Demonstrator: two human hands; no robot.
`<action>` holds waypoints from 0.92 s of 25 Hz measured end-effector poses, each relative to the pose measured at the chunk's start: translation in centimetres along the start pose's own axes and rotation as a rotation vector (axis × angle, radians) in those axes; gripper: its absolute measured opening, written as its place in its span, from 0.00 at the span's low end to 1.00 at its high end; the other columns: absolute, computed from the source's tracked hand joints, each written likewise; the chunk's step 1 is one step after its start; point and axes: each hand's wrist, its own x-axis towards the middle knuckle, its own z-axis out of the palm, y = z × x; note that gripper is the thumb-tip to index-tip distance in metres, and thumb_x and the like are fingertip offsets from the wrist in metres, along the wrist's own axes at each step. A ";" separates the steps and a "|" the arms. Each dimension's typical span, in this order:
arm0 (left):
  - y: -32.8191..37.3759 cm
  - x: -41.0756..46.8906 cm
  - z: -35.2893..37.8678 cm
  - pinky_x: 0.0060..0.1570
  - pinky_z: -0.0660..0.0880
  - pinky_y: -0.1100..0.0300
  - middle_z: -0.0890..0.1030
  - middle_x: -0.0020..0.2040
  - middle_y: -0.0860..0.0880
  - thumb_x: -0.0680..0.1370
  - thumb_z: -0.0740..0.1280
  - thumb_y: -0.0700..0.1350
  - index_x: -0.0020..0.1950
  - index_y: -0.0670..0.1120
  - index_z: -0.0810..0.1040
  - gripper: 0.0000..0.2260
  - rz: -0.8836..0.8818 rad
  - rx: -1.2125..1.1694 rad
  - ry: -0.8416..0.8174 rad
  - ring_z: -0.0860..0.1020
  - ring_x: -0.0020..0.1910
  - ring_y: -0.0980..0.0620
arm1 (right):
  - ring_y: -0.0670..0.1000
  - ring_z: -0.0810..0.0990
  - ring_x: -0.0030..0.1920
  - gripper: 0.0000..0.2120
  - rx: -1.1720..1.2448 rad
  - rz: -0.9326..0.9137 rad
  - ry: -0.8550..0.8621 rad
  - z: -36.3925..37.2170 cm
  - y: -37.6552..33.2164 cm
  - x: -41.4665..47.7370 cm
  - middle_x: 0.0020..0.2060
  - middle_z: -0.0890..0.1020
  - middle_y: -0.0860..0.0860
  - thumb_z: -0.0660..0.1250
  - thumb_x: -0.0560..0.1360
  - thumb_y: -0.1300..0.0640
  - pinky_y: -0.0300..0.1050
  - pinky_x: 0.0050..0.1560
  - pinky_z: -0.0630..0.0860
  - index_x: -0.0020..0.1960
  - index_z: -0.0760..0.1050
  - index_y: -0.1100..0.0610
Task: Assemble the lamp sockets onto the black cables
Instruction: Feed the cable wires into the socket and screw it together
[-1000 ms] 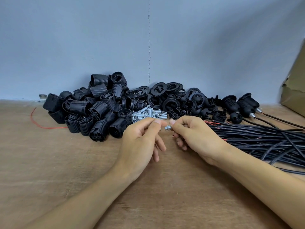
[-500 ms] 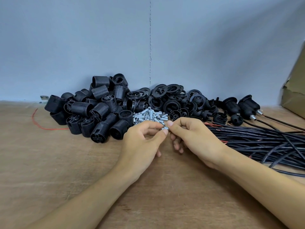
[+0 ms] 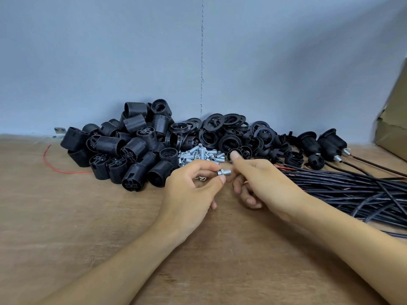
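Between my two hands sits a small silver threaded tube with a nut (image 3: 224, 172). My left hand (image 3: 193, 186) pinches its left end between thumb and fingers. My right hand (image 3: 257, 183) holds the tube's right end, with its index finger lifted. Behind them lie a pile of black ribbed lamp sockets (image 3: 123, 150), a pile of black rings (image 3: 222, 130) and a heap of loose silver tubes (image 3: 198, 155). A bundle of black cables (image 3: 352, 186) stretches off to the right. Two assembled sockets on cables (image 3: 326, 144) lie at the back right.
The work happens on a wooden tabletop (image 3: 66, 227) against a grey-blue wall. A loose red wire (image 3: 55, 168) lies at the left. A brown cardboard box (image 3: 394, 119) stands at the far right edge. A small metal bracket (image 3: 59, 130) sits by the wall.
The tube now shows plainly between my fingertips, with the nut on it. My right index finger has lifted off and both hands sit slightly lower.
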 end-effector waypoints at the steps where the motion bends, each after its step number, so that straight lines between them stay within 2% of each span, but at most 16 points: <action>1: 0.0 0.0 0.0 0.26 0.72 0.66 0.86 0.45 0.56 0.76 0.75 0.41 0.47 0.55 0.84 0.08 -0.006 0.001 0.006 0.78 0.24 0.53 | 0.48 0.69 0.21 0.26 -0.037 -0.007 0.039 -0.3 -0.2 0.1 0.29 0.78 0.54 0.56 0.83 0.39 0.37 0.21 0.63 0.45 0.79 0.60; 4: 0.2 0.1 -0.1 0.27 0.72 0.67 0.85 0.45 0.57 0.75 0.75 0.40 0.46 0.55 0.84 0.08 -0.044 -0.015 0.032 0.78 0.25 0.54 | 0.48 0.73 0.23 0.19 -0.137 -0.127 0.242 -1.8 -0.8 0.7 0.30 0.80 0.50 0.58 0.84 0.44 0.40 0.23 0.67 0.46 0.80 0.55; 6: 0.2 0.3 0.0 0.27 0.72 0.67 0.84 0.43 0.56 0.75 0.75 0.40 0.45 0.53 0.85 0.08 -0.072 -0.035 0.041 0.77 0.25 0.55 | 0.42 0.75 0.27 0.09 -0.373 -0.245 0.424 -3.0 -0.5 1.1 0.32 0.82 0.47 0.64 0.81 0.51 0.33 0.31 0.70 0.46 0.80 0.51; 8: 0.2 0.3 0.0 0.28 0.71 0.68 0.84 0.39 0.57 0.75 0.74 0.39 0.43 0.52 0.85 0.07 -0.081 -0.036 0.031 0.76 0.27 0.58 | 0.39 0.76 0.37 0.03 -0.664 -0.285 0.495 -3.7 0.1 1.3 0.40 0.81 0.46 0.68 0.78 0.56 0.28 0.38 0.69 0.50 0.80 0.52; 9: 0.1 0.3 0.1 0.29 0.71 0.68 0.83 0.38 0.58 0.75 0.74 0.38 0.42 0.51 0.85 0.08 -0.080 -0.014 0.018 0.76 0.29 0.59 | 0.41 0.76 0.43 0.06 -0.782 -0.269 0.486 -3.8 0.7 1.4 0.46 0.79 0.48 0.69 0.78 0.57 0.29 0.44 0.69 0.54 0.80 0.54; 11: 0.1 0.3 0.1 0.33 0.72 0.67 0.82 0.37 0.59 0.76 0.73 0.39 0.42 0.52 0.85 0.08 -0.068 0.062 -0.003 0.76 0.32 0.60 | 0.49 0.77 0.53 0.12 -0.888 -0.227 0.462 -3.8 1.6 1.6 0.53 0.75 0.50 0.68 0.79 0.57 0.40 0.56 0.72 0.61 0.79 0.57; 12: 0.0 0.3 0.2 0.35 0.71 0.67 0.82 0.37 0.59 0.75 0.73 0.39 0.42 0.52 0.84 0.08 -0.058 0.099 0.001 0.76 0.33 0.60 | 0.52 0.76 0.56 0.14 -0.903 -0.225 0.470 -3.8 1.8 1.7 0.55 0.75 0.51 0.67 0.79 0.58 0.44 0.59 0.72 0.63 0.78 0.57; 14: 0.0 0.2 0.2 0.37 0.71 0.70 0.82 0.39 0.57 0.74 0.74 0.38 0.44 0.53 0.84 0.09 -0.020 0.187 0.030 0.75 0.33 0.63 | 0.56 0.76 0.59 0.14 -0.947 -0.230 0.479 -3.8 1.8 1.6 0.58 0.74 0.53 0.66 0.80 0.58 0.44 0.58 0.70 0.65 0.77 0.59; 18: 0.0 -0.1 0.8 0.44 0.64 0.81 0.74 0.41 0.59 0.73 0.71 0.37 0.57 0.52 0.84 0.16 0.132 0.542 -0.063 0.75 0.39 0.62 | 0.55 0.76 0.55 0.09 -1.046 -0.196 0.447 -3.8 1.9 1.6 0.53 0.77 0.54 0.65 0.80 0.58 0.42 0.52 0.68 0.55 0.82 0.58; 21: -0.2 0.1 0.9 0.44 0.64 0.80 0.74 0.49 0.60 0.77 0.69 0.39 0.60 0.49 0.85 0.13 0.177 0.670 -0.121 0.72 0.40 0.63 | 0.54 0.76 0.55 0.08 -1.037 -0.207 0.429 -3.7 1.6 1.5 0.52 0.79 0.53 0.65 0.80 0.59 0.42 0.52 0.69 0.52 0.82 0.57; 23: -0.2 0.2 0.9 0.44 0.64 0.78 0.74 0.49 0.59 0.79 0.69 0.42 0.59 0.49 0.85 0.11 0.187 0.703 -0.135 0.71 0.41 0.61 | 0.55 0.76 0.56 0.07 -1.047 -0.225 0.416 -3.6 1.6 1.4 0.51 0.79 0.53 0.65 0.80 0.58 0.46 0.55 0.73 0.51 0.82 0.57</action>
